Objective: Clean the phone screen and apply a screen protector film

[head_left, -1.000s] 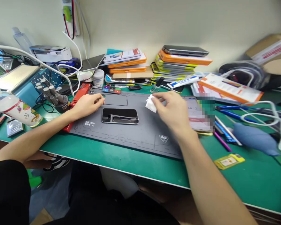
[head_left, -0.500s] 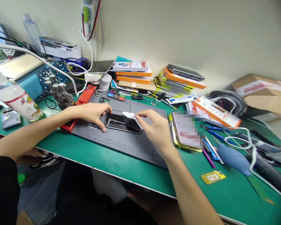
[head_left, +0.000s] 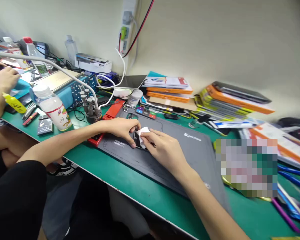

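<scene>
A phone (head_left: 137,140) with a black face lies flat on the grey work mat (head_left: 190,160), mostly covered by my hands. My left hand (head_left: 121,129) grips its left end, thumb along the near edge and curled fingers at the far edge. In my right hand (head_left: 162,146) a crumpled white wipe (head_left: 144,133) is pinched and pressed against the phone's face. The fingertips of both hands are close together there. Just beyond my left hand sits a small dark part with round lenses (head_left: 132,116).
A red holder (head_left: 113,109) and a screwdriver stand (head_left: 93,116) flank the mat's left. Behind lie stacked boxes (head_left: 168,90). A drink bottle (head_left: 56,113) stands left, a white cable (head_left: 72,75) arching above. At far left are another person's hands (head_left: 7,78).
My view has swung left, bringing another person's hands into sight. My right hand has moved the wipe leftward along the phone, closer to my left hand, which keeps its grip.
</scene>
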`<state>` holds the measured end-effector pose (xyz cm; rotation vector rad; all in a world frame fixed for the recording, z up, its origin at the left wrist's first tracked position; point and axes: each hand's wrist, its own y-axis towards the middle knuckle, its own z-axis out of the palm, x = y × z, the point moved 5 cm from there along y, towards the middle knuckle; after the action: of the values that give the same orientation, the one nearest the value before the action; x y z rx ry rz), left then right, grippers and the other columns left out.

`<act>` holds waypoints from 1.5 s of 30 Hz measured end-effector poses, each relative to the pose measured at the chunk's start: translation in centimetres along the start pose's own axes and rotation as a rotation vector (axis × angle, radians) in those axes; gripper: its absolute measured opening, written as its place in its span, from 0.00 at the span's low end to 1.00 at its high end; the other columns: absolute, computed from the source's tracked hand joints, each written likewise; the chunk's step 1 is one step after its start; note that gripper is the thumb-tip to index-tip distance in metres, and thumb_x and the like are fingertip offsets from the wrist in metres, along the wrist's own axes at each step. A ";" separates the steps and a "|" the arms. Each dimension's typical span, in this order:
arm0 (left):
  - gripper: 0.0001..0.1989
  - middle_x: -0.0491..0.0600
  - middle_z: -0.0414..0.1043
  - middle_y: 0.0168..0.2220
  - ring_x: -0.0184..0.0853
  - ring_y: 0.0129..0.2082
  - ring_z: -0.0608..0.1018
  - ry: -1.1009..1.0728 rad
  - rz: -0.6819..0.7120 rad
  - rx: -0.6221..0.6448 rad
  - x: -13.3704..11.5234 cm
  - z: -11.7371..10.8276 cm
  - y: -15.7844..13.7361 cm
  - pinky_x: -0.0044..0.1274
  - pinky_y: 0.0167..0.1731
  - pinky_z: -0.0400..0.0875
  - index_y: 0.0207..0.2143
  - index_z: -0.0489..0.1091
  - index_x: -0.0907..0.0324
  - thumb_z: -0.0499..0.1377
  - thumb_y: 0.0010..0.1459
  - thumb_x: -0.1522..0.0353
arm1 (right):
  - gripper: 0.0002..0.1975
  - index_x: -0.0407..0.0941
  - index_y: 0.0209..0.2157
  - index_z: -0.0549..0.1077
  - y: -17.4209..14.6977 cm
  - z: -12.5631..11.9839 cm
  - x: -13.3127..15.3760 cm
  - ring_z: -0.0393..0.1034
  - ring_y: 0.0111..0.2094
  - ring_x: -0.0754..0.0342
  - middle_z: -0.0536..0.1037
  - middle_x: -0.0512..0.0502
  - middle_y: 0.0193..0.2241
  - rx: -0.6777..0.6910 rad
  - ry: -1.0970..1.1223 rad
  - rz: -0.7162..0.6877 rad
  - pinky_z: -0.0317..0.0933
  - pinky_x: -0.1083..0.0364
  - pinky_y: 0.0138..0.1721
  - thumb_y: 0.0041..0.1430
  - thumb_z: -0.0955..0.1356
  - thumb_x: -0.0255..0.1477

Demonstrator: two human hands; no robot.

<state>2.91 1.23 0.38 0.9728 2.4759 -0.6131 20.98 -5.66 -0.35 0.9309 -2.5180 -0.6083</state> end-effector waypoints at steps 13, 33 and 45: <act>0.40 0.49 0.77 0.50 0.41 0.45 0.79 -0.006 -0.012 0.000 -0.6 -0.5 -0.4 0.26 0.44 0.65 0.58 0.70 0.54 0.72 0.47 0.45 | 0.10 0.51 0.42 0.80 -1.2 -0.9 -1.8 0.88 0.36 0.46 0.91 0.48 0.35 0.035 0.070 0.145 0.66 0.53 0.32 0.75 0.66 0.34; 0.29 0.41 0.61 0.25 0.31 0.24 0.63 -0.560 0.031 -0.164 2.2 -1.3 0.9 0.26 0.27 0.60 0.31 0.61 0.53 0.62 0.63 0.39 | 0.13 0.47 0.47 0.79 -0.7 0.8 3.8 0.86 0.36 0.47 0.91 0.43 0.38 0.139 -0.135 0.020 0.64 0.53 0.35 0.80 0.62 0.29; 0.35 0.41 0.55 0.23 0.30 0.23 0.58 -0.466 0.030 -0.244 1.6 -1.5 1.0 0.27 0.28 0.56 0.24 0.55 0.53 0.54 0.64 0.34 | 0.10 0.47 0.44 0.76 1.3 1.8 2.5 0.86 0.36 0.44 0.90 0.41 0.38 0.117 -0.174 0.170 0.60 0.52 0.30 0.78 0.63 0.27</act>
<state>2.22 3.55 0.52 0.6802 2.0587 -0.4523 17.69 -6.00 -0.71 0.7200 -2.7783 -0.5131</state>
